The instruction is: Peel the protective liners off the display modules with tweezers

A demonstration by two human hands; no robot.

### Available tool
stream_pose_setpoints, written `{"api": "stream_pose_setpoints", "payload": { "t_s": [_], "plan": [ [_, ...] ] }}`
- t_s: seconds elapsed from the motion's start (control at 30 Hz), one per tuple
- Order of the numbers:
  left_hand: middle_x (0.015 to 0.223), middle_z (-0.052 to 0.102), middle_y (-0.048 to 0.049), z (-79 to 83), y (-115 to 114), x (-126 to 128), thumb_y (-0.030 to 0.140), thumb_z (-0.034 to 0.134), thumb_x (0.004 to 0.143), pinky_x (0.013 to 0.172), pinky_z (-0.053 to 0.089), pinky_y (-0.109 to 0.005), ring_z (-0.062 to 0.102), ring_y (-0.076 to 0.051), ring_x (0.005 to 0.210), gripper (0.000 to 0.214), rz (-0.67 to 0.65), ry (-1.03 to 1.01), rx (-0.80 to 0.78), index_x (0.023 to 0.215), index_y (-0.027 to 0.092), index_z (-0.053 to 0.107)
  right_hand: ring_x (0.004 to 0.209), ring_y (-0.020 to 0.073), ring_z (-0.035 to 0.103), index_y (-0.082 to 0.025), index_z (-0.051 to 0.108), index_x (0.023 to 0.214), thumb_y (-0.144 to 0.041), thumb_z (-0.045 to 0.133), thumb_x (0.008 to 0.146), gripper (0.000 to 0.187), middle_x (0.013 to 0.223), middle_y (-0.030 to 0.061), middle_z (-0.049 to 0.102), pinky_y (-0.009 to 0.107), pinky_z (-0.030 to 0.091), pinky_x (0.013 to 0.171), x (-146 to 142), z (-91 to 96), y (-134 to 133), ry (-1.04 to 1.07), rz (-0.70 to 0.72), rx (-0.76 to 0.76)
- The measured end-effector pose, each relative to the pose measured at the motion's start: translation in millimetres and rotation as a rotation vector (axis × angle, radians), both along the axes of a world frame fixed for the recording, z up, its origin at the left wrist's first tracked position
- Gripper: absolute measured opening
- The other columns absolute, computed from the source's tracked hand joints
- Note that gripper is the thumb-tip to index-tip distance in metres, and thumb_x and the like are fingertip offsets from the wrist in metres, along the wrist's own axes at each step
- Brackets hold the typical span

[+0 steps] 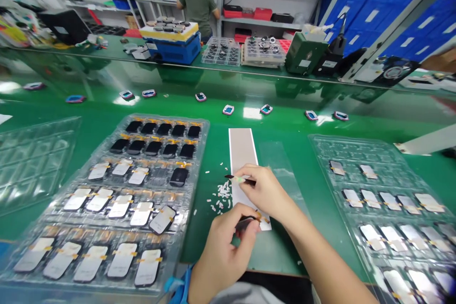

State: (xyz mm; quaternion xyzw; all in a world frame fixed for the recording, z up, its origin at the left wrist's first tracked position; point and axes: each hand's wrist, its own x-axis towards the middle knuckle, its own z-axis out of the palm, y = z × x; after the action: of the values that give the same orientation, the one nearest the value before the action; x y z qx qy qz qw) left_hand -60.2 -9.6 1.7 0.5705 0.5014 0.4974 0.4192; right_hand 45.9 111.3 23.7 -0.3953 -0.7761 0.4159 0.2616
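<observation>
My left hand (223, 251) is closed on a small dark screen module (245, 222) with an orange flex tail, held just above the green table. My right hand (261, 190) pinches dark tweezers (237, 178), whose tip lies over a long white backing strip (242, 149) on the table. Several small white peeled bits (221, 195) lie scattered left of the strip. A clear tray (135, 190) of dark and silvery modules sits to the left, and another clear tray (384, 199) with silvery modules sits to the right.
An empty clear tray (32, 161) lies at the far left. Several small blue-framed parts (228, 109) sit in a row on the green belt. Beyond stand a blue machine (173, 42), part trays (261, 51) and shelves. Another person (197, 2) stands at the back.
</observation>
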Motion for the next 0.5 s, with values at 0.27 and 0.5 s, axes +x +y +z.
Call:
{"api": "stream_pose_setpoints", "payload": {
  "t_s": [0.27,0.5],
  "plan": [
    [0.061,0.059,0.0062,3.0,1,11,0.045,0.057,0.099,0.047,0.033,-0.019,0.047,-0.009,0.05,0.023,0.183,-0.446,-0.224,0.097,0.024,0.047,0.054,0.0101,0.054,-0.017,0.069,0.077,-0.034,0.074,0.081,0.018,0.065,-0.0017,0.064,0.022,0.041,0.052,28,15.7,-19,0.3,-0.007,-0.506],
    [0.059,0.047,0.0086,7.1,3,14,0.053,0.06,0.095,0.05,0.031,-0.02,0.042,-0.01,0.053,0.033,0.255,-0.441,-0.278,0.099,0.024,0.046,0.048,0.0061,0.037,-0.015,0.071,0.072,-0.048,0.08,0.077,0.034,0.056,-0.0039,0.055,0.022,0.028,0.047,37,6.6,-31,0.46,0.044,-0.71]
  ]
}}
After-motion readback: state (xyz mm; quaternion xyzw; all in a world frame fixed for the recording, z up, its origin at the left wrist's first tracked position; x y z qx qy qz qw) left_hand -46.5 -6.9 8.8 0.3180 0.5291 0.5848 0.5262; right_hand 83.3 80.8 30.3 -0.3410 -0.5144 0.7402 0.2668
